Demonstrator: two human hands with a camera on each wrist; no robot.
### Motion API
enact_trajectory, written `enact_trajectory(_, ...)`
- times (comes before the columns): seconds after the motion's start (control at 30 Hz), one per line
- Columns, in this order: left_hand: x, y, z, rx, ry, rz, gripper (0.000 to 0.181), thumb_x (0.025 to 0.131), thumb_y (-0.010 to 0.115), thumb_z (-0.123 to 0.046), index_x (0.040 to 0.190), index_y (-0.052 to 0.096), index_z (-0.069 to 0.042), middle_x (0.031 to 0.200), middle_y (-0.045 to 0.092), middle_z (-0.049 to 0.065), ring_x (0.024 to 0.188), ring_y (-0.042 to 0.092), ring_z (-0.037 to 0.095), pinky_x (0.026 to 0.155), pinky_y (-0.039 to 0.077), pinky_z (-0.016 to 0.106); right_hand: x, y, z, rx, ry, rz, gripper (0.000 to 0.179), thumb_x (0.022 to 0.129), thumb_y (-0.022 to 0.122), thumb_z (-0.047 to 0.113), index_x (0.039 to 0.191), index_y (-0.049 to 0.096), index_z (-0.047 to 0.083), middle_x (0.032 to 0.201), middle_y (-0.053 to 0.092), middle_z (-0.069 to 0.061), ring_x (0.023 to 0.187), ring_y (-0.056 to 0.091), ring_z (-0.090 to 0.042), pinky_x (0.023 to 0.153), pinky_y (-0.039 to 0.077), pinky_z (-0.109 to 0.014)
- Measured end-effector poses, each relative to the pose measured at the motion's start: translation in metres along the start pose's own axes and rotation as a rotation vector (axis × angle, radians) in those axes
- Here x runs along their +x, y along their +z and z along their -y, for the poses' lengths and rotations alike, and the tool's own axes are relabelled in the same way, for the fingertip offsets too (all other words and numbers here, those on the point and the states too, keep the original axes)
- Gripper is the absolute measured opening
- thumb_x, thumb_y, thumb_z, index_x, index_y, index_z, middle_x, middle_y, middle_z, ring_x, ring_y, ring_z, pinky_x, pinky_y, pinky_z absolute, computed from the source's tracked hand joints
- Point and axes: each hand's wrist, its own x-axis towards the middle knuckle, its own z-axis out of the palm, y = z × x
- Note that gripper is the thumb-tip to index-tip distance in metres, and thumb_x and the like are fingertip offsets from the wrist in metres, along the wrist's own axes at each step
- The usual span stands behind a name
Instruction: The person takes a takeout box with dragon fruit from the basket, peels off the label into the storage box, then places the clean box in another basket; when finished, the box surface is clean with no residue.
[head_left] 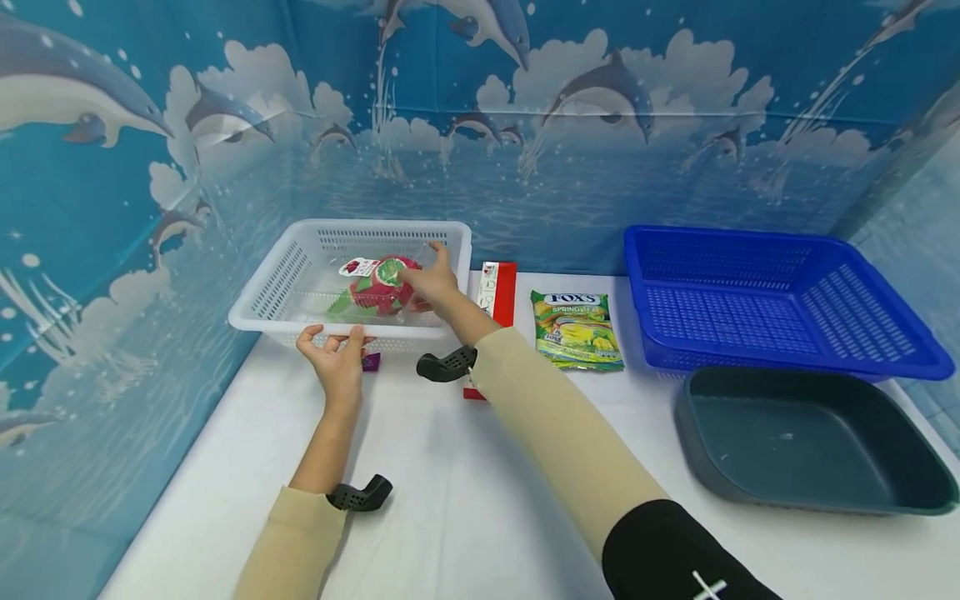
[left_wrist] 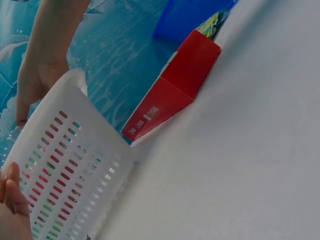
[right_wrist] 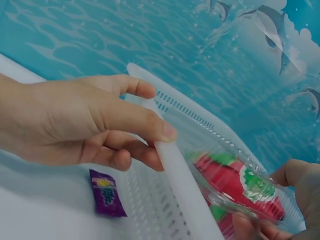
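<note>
A white plastic basket (head_left: 405,334) stands at the back left against the backdrop. My left hand (head_left: 337,360) pinches its front rim, thumb on one side and fingers on the other, as the right wrist view shows. Over the basket's inside, my right hand (head_left: 438,287) grips the right end of a clear plastic pack (right_wrist: 235,187) with red and green contents and a round green label. A white and red tag (head_left: 359,267) lies at the pack's left. Below the basket's front wall is a small purple packet (right_wrist: 107,194), partly hidden in the head view.
Right of the basket lies a long red and white box (head_left: 506,292), partly behind my right arm. Beyond it are a green-yellow FOX'S candy bag (head_left: 576,332), a blue basket (head_left: 720,321) and a dark green tub (head_left: 787,442). A dolphin-print backdrop (head_left: 480,192) encloses the white table.
</note>
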Motion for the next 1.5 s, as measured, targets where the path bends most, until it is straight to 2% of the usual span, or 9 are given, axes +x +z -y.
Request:
enact_trajectory(0.13,-0.001,0.001,0.000,0.005,0.005,0.008,0.047,0.091,0.060,0.007,0.112,0.023,-0.014,0.082,0.059,0.007,0.060,0.065,0.011,0.053,0.050,0.017,-0.001,-0.013,0.005,-0.030,-0.074,0.086,0.066,0.089,0.067,0.018,0.148,0.036,0.026,0.122,0.058,-0.015,0.043,0.046,-0.013,0.048,0.054,-0.031)
enact_trajectory(0.3,-0.001,0.002,-0.001,0.005,0.017,0.022,0.047,0.092,0.058,0.009,0.112,0.023,-0.015,0.082,0.059,0.007,0.060,0.066,0.012,0.053,0.050,0.018,0.002,-0.026,0.007,-0.023,-0.080,0.125,0.054,0.090,0.067,0.023,0.139,0.044,0.020,0.074,0.060,-0.007,0.042,0.049,-0.014,0.067,0.059,-0.044)
enact_trajectory(0.4,-0.001,0.002,-0.001,-0.002,0.021,0.022,0.048,0.091,0.058,0.010,0.112,0.023,-0.015,0.081,0.058,0.008,0.060,0.065,0.012,0.053,0.050,0.018,0.004,-0.030,0.005,-0.015,-0.090,0.126,0.043,0.091,0.065,0.023,0.130,0.049,0.018,0.062,0.051,-0.004,0.041,0.049,-0.014,0.079,0.056,-0.053)
enact_trajectory(0.5,-0.001,0.001,0.000,-0.010,0.019,0.019,0.048,0.091,0.058,0.010,0.112,0.024,-0.015,0.081,0.058,0.008,0.060,0.065,0.012,0.052,0.050,0.018,0.005,-0.032,0.003,-0.037,-0.107,0.116,0.027,0.092,0.061,0.022,0.117,0.052,0.017,0.063,0.051,-0.004,0.041,0.047,-0.013,0.078,0.056,-0.054)
enact_trajectory(0.6,-0.001,0.000,0.001,-0.004,0.017,0.019,0.048,0.091,0.059,0.009,0.112,0.023,-0.015,0.080,0.058,0.007,0.060,0.065,0.012,0.052,0.050,0.017,0.005,-0.034,0.002,-0.092,-0.123,0.098,0.016,0.092,0.057,0.023,0.107,0.053,0.019,0.067,0.054,-0.004,0.040,0.044,-0.011,0.065,0.059,-0.044)
enact_trajectory(0.8,-0.001,-0.001,0.002,-0.008,0.020,0.017,0.047,0.091,0.060,0.008,0.111,0.024,-0.015,0.080,0.058,0.007,0.060,0.066,0.012,0.052,0.050,0.017,0.004,-0.036,0.002,-0.117,-0.135,0.073,0.011,0.091,0.055,0.022,0.102,0.056,0.019,0.076,0.058,-0.012,0.041,0.045,-0.011,0.045,0.053,-0.028)
enact_trajectory(0.97,-0.001,-0.001,0.002,-0.012,0.006,0.009,0.048,0.091,0.061,0.008,0.111,0.024,-0.015,0.079,0.058,0.007,0.060,0.065,0.012,0.052,0.050,0.017,0.001,-0.041,0.002,-0.082,-0.131,0.065,0.011,0.092,0.053,0.021,0.102,0.056,0.018,0.101,0.062,-0.022,0.043,0.048,-0.013,0.051,0.056,-0.034)
enact_trajectory(1.1,-0.001,0.000,0.001,-0.014,0.004,0.007,0.048,0.090,0.062,0.007,0.112,0.024,-0.014,0.079,0.058,0.007,0.060,0.065,0.012,0.052,0.051,0.018,0.001,-0.045,0.003,-0.046,-0.152,0.077,0.012,0.092,0.052,0.020,0.103,0.056,0.018,0.109,0.060,-0.028,0.043,0.048,-0.013,0.061,0.059,-0.044)
enact_trajectory(1.5,0.000,-0.003,0.002,-0.010,0.022,0.031,0.048,0.091,0.062,0.005,0.112,0.024,-0.015,0.080,0.056,0.008,0.061,0.066,0.013,0.052,0.050,0.019,-0.010,-0.061,0.013,0.039,-0.223,0.093,0.015,0.092,0.056,0.018,0.107,0.058,0.016,0.097,0.062,-0.017,0.041,0.048,-0.014,0.064,0.058,-0.049)
